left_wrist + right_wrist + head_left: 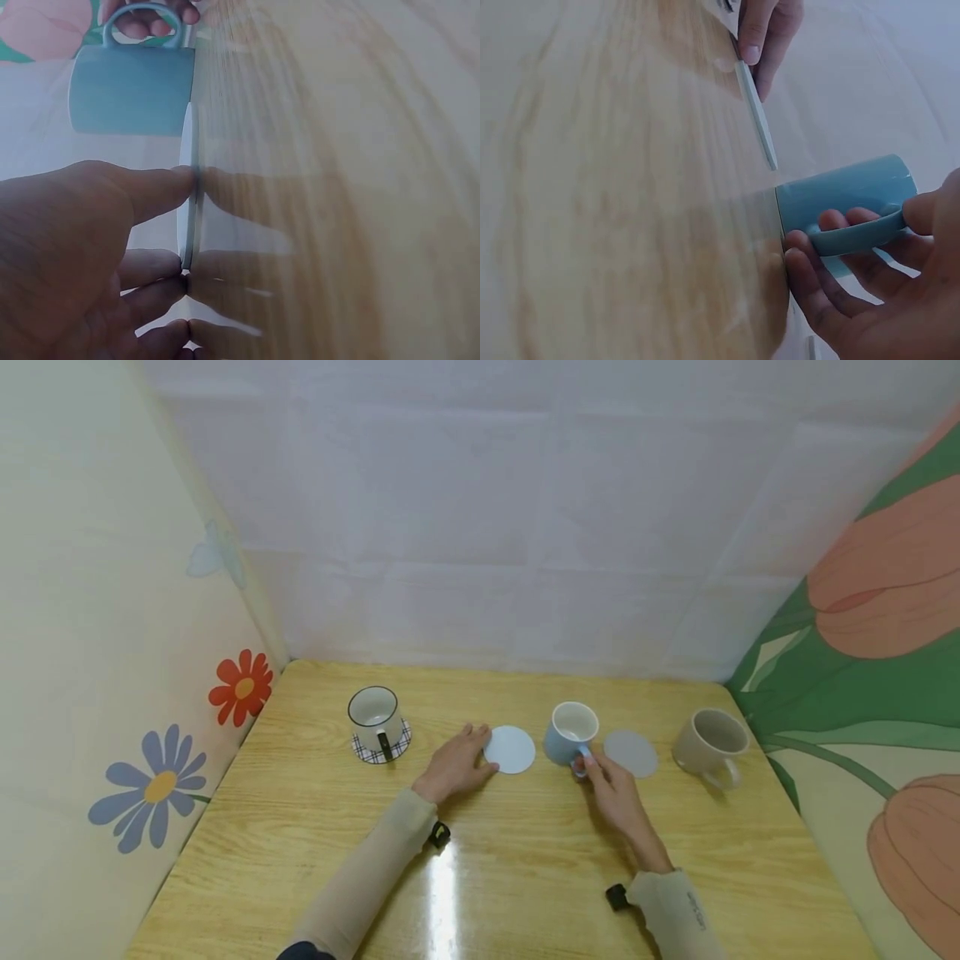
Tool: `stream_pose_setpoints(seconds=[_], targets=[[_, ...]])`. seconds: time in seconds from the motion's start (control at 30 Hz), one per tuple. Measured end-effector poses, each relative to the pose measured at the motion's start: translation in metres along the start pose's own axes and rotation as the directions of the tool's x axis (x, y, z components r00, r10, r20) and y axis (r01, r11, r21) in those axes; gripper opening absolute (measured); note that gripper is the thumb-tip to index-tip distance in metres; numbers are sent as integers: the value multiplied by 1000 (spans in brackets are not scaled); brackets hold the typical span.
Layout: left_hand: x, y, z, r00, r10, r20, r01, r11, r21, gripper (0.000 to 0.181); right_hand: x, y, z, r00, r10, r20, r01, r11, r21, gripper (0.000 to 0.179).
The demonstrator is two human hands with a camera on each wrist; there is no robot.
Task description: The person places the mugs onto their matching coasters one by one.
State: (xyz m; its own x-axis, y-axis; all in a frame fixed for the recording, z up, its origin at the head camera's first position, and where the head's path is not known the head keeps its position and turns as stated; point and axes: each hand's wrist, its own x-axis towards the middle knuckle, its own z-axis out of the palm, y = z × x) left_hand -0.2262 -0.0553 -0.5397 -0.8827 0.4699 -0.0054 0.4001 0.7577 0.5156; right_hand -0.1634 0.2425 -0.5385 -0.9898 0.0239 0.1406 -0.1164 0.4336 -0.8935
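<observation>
Wood-grain counter [525,877] under everything. Right hand [617,793]: thumb and fingers gripping handle of blue mug [562,742], upright on counter at hand's 10–11 o'clock. Left hand [457,764]: fingers extended, thumb and fingertips touching rim of pale blue coaster [512,749] at its 3 o'clock; coaster lies between left hand and mug. Beige mug [701,750] at right hand's 2 o'clock, apart. White mug [373,722], left hand's 10 o'clock, on checked coaster [403,739]. Grey coaster [632,753] at right hand's 1 o'clock.

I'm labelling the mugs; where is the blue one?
In the head view, the blue mug is right of centre, between the pale blue coaster and grey coaster.
</observation>
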Motion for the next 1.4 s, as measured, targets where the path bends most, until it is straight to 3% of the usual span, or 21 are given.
stream_pose_setpoints(seconds=[0.17, 0.3, 0.47, 0.8, 1.2, 1.4], targets=[[1, 0, 0, 1000, -6, 7, 6, 1000, 0, 73, 1, 0, -2, 998, 50, 46, -56, 985, 163, 38], [0, 1, -2, 1000, -14, 12, 14, 1000, -3, 74, 2, -1, -4, 995, 73, 71, -87, 969, 231, 38], [-1, 4, -3, 1000, -11, 8, 11, 1000, -11, 72, 3, -1, -5, 993, 71, 90, -92, 965, 247, 37], [-1, 4, -4, 1000, -13, 3, 13, 1000, 1, 70, 2, 1, -3, 996, -18, 90, -10, 954, 301, 36], [1, 2, -1, 1000, -14, 2, 14, 1000, 13, 70, 3, -1, -5, 998, 0, 64, -19, 954, 298, 35], [2, -2, 2, 1000, 8, -14, -8, 1000, 18, 64, 2, -5, -6, 997, 5, 75, -31, 937, 349, 37]])
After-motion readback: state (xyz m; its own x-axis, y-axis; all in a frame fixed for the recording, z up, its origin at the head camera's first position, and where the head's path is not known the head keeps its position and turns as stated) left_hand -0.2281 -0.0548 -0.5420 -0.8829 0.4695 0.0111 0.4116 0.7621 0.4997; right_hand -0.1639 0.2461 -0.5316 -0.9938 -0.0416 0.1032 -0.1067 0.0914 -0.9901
